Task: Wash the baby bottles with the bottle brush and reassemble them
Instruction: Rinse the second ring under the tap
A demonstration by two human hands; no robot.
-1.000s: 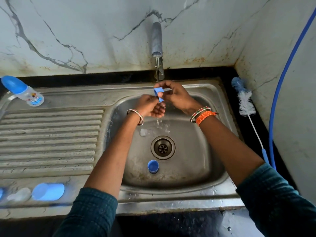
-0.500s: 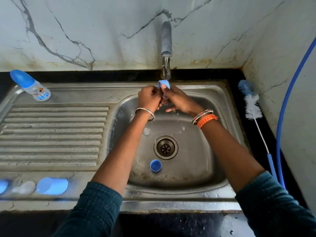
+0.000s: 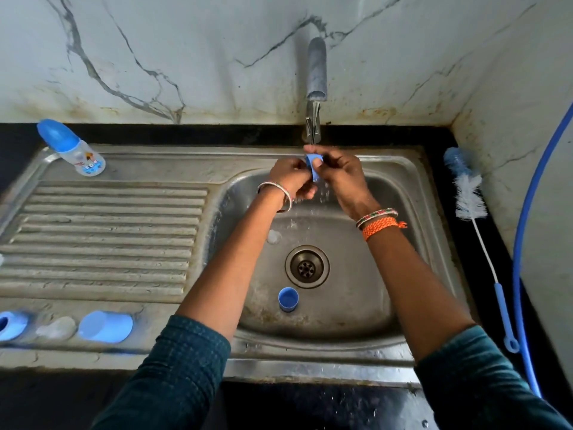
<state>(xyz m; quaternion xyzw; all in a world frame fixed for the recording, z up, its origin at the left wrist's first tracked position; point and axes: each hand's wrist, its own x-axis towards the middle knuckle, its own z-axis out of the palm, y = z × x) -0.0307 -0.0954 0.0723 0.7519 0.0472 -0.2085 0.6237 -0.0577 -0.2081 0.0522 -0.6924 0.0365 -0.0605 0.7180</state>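
Near left, on steel drainboard [image 3: 102,240]: blue domed cap [image 3: 105,326], clear teat [image 3: 55,328], blue ring [image 3: 11,325] lie apart, unassembled. Steel basin [image 3: 412,212]: small blue cup-shaped piece [image 3: 288,300] beside drain, clear bit farther. White-bristled bottle brush [image 3: 469,197] idle, right counter. Under running tap, left hand [image 3: 290,178] and right hand [image 3: 341,175] pinch small blue plastic part [image 3: 313,164], rinsing. Far left: capped clear baby bottle [image 3: 73,148] lies assembled. Judgement: roughly midway.

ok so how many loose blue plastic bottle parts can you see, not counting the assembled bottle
4: one blue piece pinched in both hands under the tap, one blue ring in the basin near the drain, and two on the near-left sink edge, a blue cap and a cut-off blue part.
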